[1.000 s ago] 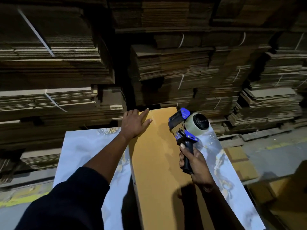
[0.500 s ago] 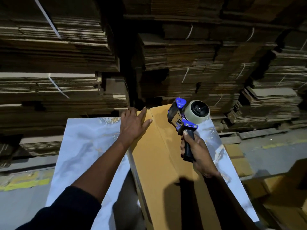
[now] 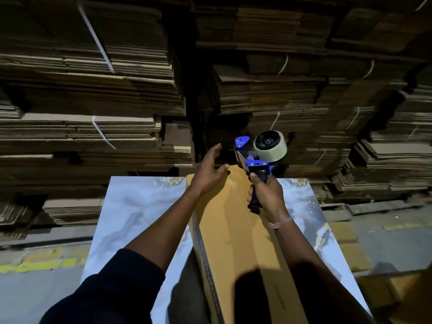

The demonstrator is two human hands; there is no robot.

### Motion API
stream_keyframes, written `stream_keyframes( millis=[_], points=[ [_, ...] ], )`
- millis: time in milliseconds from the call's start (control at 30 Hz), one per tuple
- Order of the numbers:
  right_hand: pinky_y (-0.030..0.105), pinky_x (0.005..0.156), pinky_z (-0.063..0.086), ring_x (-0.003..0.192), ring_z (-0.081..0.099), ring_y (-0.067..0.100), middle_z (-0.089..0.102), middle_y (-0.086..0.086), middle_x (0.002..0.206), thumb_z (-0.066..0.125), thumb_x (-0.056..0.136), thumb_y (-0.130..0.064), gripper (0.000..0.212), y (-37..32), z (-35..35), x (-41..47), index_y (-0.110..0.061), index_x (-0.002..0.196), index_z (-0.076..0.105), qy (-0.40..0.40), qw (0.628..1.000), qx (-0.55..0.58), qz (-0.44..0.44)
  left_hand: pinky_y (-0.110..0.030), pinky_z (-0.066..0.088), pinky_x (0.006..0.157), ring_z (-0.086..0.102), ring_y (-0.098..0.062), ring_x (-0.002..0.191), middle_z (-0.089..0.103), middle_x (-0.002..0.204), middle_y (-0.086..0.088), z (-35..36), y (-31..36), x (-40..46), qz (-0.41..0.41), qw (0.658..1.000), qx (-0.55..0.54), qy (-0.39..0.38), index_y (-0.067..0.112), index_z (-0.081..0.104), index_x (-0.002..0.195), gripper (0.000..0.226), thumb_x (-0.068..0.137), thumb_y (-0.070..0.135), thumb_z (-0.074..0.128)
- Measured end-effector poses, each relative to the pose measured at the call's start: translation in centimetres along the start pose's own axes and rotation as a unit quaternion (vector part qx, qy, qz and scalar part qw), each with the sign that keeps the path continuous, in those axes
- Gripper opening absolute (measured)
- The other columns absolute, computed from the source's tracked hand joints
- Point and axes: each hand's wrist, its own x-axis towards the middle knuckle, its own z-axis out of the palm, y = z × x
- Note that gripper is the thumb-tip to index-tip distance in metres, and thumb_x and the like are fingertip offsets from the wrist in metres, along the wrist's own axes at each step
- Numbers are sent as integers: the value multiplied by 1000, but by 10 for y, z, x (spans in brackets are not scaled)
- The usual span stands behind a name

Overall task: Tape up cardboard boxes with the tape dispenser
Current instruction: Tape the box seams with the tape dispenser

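A long brown cardboard box (image 3: pixel 233 230) lies lengthwise on a marble-patterned table (image 3: pixel 133 213), its closed flaps facing up. My right hand (image 3: pixel 266 194) grips the black handle of a blue tape dispenser (image 3: pixel 257 157) with a pale roll of tape, held at the box's far end. My left hand (image 3: pixel 208 170) hovers over the far left corner of the box, fingers spread and straight, thumb near the box edge, holding nothing.
Tall stacks of flattened cardboard (image 3: pixel 88 108) bound with white straps fill the wall behind the table. More stacks (image 3: pixel 385 160) stand at the right. Loose cardboard pieces (image 3: pixel 350 249) lie on the floor at the right, and a yellow floor line (image 3: pixel 39 263) runs at the left.
My right hand has carried the dispenser forward to the box's far end. My left hand has lifted off the box's corner and spread its fingers.
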Motion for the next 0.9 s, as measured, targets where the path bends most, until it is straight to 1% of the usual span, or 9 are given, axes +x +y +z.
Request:
stream_keyframes(
  millis=[167,233,300,367,500,567,733,833,900],
  points=[
    [32,53,52,45,64,22,64,2,53,60,101,-31,26,-3,10,11,-6,106,57,33,998,-60,5,-39,46,115,49,-22,144,48,157,-11,5,3,25,-13,993,-119,-7,10,36,157,67,98,-2,64],
    [35,56,56,47,66,22,64,2,51,60,101,-34,27,-4,12,14,-7,104,57,38,996,-82,0,-32,50,110,52,-24,141,53,152,-16,8,1,31,-25,990,-140,-13,3,37,155,64,98,-7,63],
    [34,57,56,47,67,21,67,3,54,60,100,-34,27,-6,15,16,-8,105,57,42,994,-97,-7,-25,54,101,58,-24,135,58,146,-17,10,-1,34,-40,987,-154,-15,2,39,155,62,98,-6,63],
    [32,56,54,46,68,21,69,6,62,60,100,-34,27,-8,19,17,-8,106,58,49,993,-107,-9,-25,56,95,61,-23,130,61,142,-17,12,-3,36,-47,986,-163,-7,3,40,154,61,99,-4,63],
    [29,51,51,45,68,21,71,9,70,60,99,-36,28,-14,20,18,-10,106,57,54,990,-125,-15,-29,55,100,64,-22,124,63,135,-14,9,2,38,-52,984,-167,7,0,45,151,56,99,-2,64],
    [27,48,48,45,68,21,72,9,73,60,99,-38,29,-14,21,19,-10,106,57,56,988,-142,-15,-33,56,100,66,-22,120,67,131,-14,8,0,38,-50,986,-159,13,2,52,146,51,97,0,68],
    [37,59,59,55,71,26,73,8,77,61,95,-47,32,-14,24,20,-16,103,56,66,982,-173,-24,-35,58,93,70,-14,98,72,106,-6,7,0,43,-54,988,-132,50,8,64,130,39,93,0,73],
    [46,72,62,73,74,32,74,5,85,54,80,-65,48,-12,25,23,-24,105,56,70,980,-182,-34,-42,59,99,73,-24,105,74,105,-9,2,-6,50,-46,990,-128,22,24,67,115,38,91,-4,72],
    [43,71,61,74,72,30,72,3,87,55,83,-63,46,-13,24,23,-24,106,55,72,977,-197,-38,-42,58,101,73,-27,110,75,109,-10,-6,-11,55,-44,990,-136,-7,28,68,109,40,91,-7,71]
  ],
)
